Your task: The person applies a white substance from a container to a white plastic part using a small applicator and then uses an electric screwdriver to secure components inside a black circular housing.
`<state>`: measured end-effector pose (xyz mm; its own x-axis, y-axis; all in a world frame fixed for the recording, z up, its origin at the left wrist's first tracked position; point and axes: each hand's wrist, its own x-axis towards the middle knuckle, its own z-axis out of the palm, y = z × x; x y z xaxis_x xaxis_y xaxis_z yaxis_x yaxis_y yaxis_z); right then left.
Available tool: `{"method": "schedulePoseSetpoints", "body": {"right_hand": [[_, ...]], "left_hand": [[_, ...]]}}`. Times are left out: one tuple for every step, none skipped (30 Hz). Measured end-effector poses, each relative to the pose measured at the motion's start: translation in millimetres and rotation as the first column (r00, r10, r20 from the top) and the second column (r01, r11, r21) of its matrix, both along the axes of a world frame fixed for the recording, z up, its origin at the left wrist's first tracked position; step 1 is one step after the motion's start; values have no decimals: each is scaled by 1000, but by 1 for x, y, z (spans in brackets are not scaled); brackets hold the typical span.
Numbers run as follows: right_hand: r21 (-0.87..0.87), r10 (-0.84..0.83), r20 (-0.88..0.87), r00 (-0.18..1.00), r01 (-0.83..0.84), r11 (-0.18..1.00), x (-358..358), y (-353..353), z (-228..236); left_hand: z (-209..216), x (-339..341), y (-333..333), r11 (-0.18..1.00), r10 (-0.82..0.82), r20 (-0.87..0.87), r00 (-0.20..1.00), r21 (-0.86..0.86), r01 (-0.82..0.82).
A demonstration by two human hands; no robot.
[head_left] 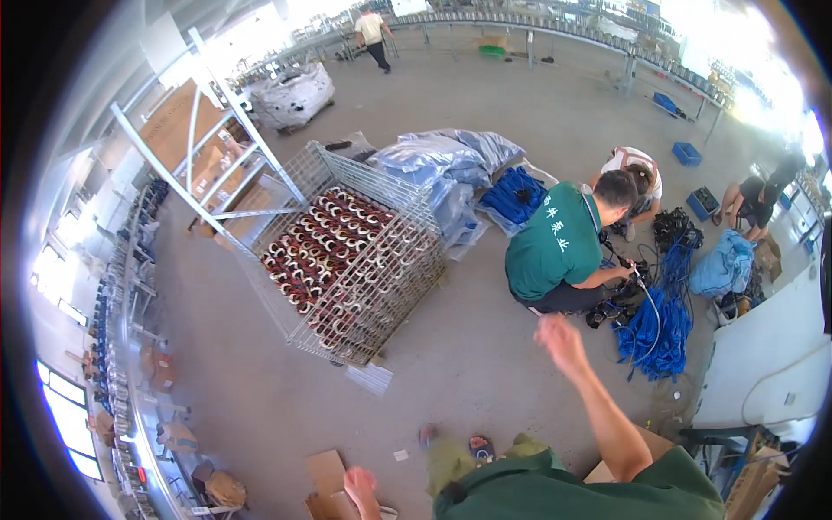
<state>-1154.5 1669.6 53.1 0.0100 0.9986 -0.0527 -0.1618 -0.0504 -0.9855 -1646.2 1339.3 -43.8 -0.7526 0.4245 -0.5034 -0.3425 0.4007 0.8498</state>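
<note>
My right hand [562, 341] is stretched out ahead at mid height, nothing visible in it; its fingers are blurred. In the picture it lies just below a crouching person in a green shirt [555, 243]. My left hand [358, 482] hangs low near the bottom edge, also blurred, next to an opened cardboard box [326, 472]. Whether it touches the box I cannot tell. Beyond my right hand, the crouching person holds a dark part with a hose or cable, beside bundles of blue cable [663, 334] on the floor.
A wire mesh crate [414, 251] full of parts with white rings stands ahead left, beside a metal frame [204, 143]. Plastic-covered sacks [442, 160] lie behind it. Another person [637, 169] crouches ahead right. A long conveyor [537, 24] crosses the back. A white panel [763, 360] borders the right.
</note>
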Motion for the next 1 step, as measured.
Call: {"method": "schedulePoseSetpoints", "body": {"right_hand": [[91,-26,103,994,16,996,-2,36,62]], "left_hand": [[19,-5,40,1000,-23,-52,998,-8,22]]}}
